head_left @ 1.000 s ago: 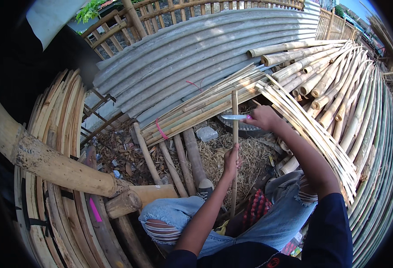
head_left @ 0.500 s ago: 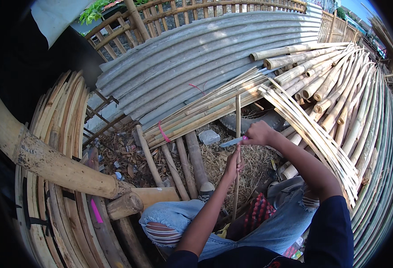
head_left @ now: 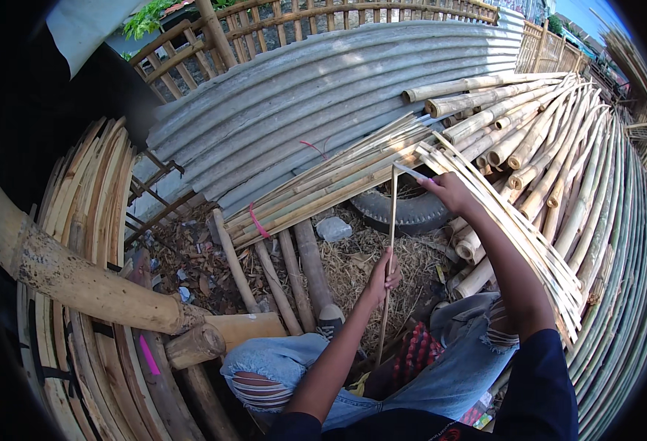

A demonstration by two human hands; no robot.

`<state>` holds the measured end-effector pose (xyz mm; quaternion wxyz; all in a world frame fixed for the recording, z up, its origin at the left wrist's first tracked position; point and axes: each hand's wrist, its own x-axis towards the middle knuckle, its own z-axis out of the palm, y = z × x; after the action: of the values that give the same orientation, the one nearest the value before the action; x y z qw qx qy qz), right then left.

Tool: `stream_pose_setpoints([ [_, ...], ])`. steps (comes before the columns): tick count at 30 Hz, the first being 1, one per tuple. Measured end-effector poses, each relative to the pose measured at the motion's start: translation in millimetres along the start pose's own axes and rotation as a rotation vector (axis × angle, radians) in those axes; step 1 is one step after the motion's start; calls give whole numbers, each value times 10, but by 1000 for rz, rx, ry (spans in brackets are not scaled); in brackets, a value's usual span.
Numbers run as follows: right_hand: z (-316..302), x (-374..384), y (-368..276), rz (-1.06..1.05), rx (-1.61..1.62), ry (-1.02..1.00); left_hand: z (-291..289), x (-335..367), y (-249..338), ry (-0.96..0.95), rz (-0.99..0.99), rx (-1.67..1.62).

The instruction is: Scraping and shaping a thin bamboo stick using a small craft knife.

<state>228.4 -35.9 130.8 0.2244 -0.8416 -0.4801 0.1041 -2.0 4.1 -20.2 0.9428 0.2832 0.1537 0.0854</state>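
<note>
I saw the corrugated sheet (head_left: 323,95) filling the far ground, with long bamboo poles (head_left: 559,154) stacked over its right side and a sheaf of thin split strips (head_left: 515,228) fanning down toward my right knee. On my left lay bent slats (head_left: 81,242) and a thick log (head_left: 81,283). An old tyre (head_left: 404,209) sat among straw beyond my jeans (head_left: 426,375).

I judged the step in hand to be splitting or shaving a thin bamboo strip (head_left: 387,272) with a knife. The strip stood nearly upright between my knees, its foot down by my lap and its top reaching up in front of the tyre. The knife (head_left: 409,171) met the strip at the very top end, so I took the cut to be just starting. To my mind the next move called for a steady press of the blade down along the grain, with the lower grip firm enough to keep the strip from twisting and well clear of the edge.

My left hand (head_left: 384,275) was clenched round the strip about midway, forearm rising from the lower edge, elbow bent. My right hand (head_left: 450,192) was closed on the knife handle, arm stretched forward and up, wrist turned so the blade pointed left across the strip's tip. The two hands were well apart along the strip.
</note>
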Motion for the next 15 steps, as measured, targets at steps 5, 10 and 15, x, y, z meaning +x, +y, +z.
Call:
stream_pose_setpoints([
  [5, 213, -153, -166, -401, -194, -173, -3, 55, -30, -103, -91, -108],
  [10, 412, -304, -246, -423, -297, -335, -46, 61, -20, -136, -114, -133],
  [15, 261, -177, -242, -277, -344, -153, -29, 40, -47, -127, -123, -117],
])
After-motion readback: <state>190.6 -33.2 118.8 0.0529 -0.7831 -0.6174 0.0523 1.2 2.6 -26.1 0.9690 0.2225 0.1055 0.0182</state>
